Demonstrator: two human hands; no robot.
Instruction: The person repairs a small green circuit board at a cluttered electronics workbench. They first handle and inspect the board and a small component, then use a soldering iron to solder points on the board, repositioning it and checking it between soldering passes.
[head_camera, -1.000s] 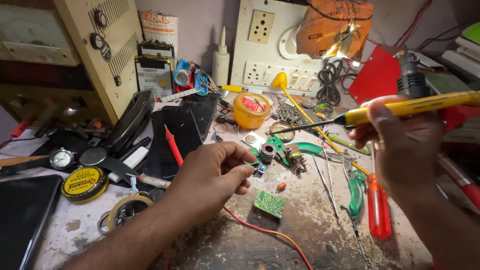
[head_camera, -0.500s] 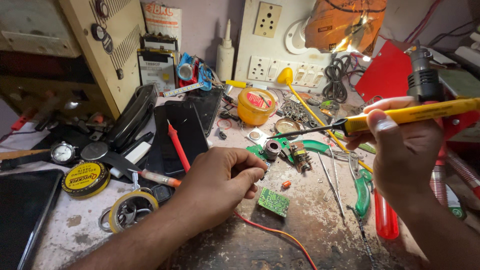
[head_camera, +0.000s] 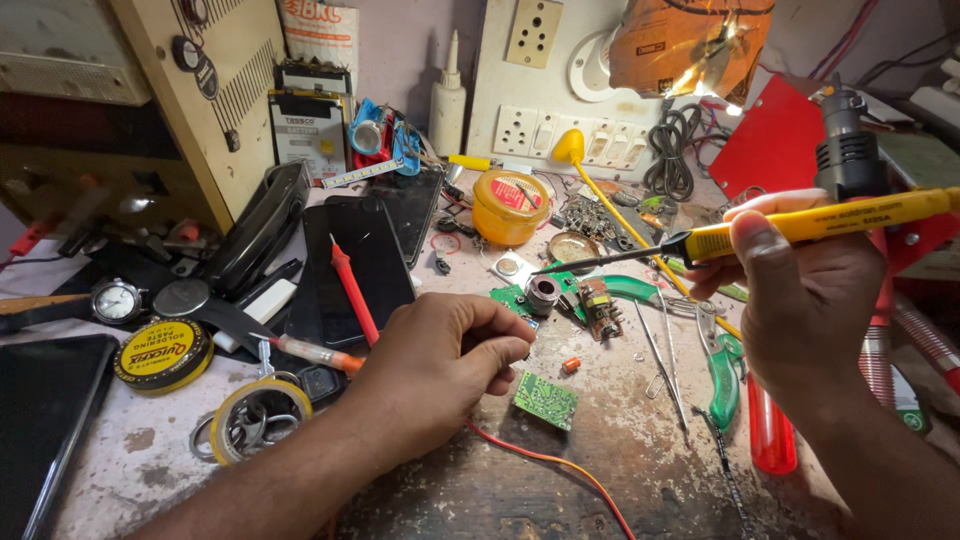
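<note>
Since the earlier frame, the soldering iron (head_camera: 800, 228) has shifted slightly, tip near the green circuit board (head_camera: 590, 300). The left hand (head_camera: 440, 370) rests mid-tabletop (head_camera: 560, 480), fingers (head_camera: 500, 352) pinched narrow beside a small green board (head_camera: 546, 400). The right hand (head_camera: 800, 300), fingers closed around the iron, hovers toward the tabletop's right edge.

There is a single view, taken from the person's head and angled steeply down and forward over the bench (head_camera: 600, 480). It sits close: both forearms enter from the bottom edge, the left hand (head_camera: 440, 365) near the centre and the right hand (head_camera: 800, 290) at the right side. The view faces the wall behind the bench, where a switchboard (head_camera: 560, 130) fills the upper middle. No second view shares the scene.
</note>
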